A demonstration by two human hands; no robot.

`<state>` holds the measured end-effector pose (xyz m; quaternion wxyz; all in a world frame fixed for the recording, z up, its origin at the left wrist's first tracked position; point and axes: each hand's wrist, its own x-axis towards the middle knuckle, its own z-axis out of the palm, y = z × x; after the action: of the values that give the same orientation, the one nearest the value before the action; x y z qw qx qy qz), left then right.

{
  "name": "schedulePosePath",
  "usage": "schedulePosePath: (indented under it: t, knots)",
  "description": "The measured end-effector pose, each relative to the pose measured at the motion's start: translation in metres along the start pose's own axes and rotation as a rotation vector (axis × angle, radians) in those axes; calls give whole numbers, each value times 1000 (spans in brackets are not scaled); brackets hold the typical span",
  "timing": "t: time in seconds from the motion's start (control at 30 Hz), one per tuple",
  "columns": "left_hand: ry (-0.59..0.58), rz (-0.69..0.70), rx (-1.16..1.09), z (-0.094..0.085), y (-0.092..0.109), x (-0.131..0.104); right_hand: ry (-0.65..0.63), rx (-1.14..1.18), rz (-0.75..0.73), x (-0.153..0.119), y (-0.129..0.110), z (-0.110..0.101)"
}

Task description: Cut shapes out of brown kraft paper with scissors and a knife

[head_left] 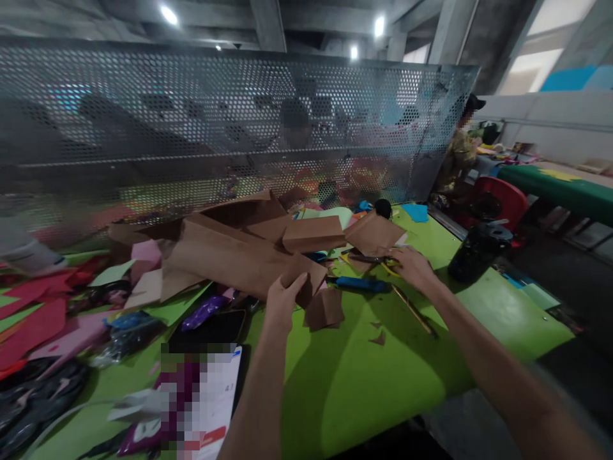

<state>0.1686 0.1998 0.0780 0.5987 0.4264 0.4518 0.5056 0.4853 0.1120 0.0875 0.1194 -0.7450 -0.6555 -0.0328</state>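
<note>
Left hand (pixel 283 295): pinching brown paper piece (pixel 311 276); squeezing could crease it.
Right hand (pixel 412 264): at scissors (pixel 368 258), finger closure unclear; sweeping could knock blue-handled tool (pixel 360 283).

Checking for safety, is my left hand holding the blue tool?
No, your left hand holds brown paper; the blue tool lies on the table.
</note>
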Motion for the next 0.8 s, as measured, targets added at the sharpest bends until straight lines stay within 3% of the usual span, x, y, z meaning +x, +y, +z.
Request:
schedulePosePath:
  t: [0.1,0.27,0.37,0.43,0.6,0.7,0.8]
  knots:
    - [16,7,0,0,0,1,13,90,-95,-10,-19,-4]
    - [-34,25,37,1,-6,0,-187,286,-314,-19,-61,1]
    - [-81,30,114,3,-11,-3,-97,292,-268,-13,-77,2]
    - [-131,33,182,6,-13,-5,-39,426,-223,-8,-86,-1]
    - [-279,75,363,16,-9,-12,-63,747,-134,1,-106,3]
    - [-308,125,476,17,-6,-13,-75,815,-42,2,-106,15]
    - [-305,162,592,13,-3,-13,-72,1084,34,1,-97,23]
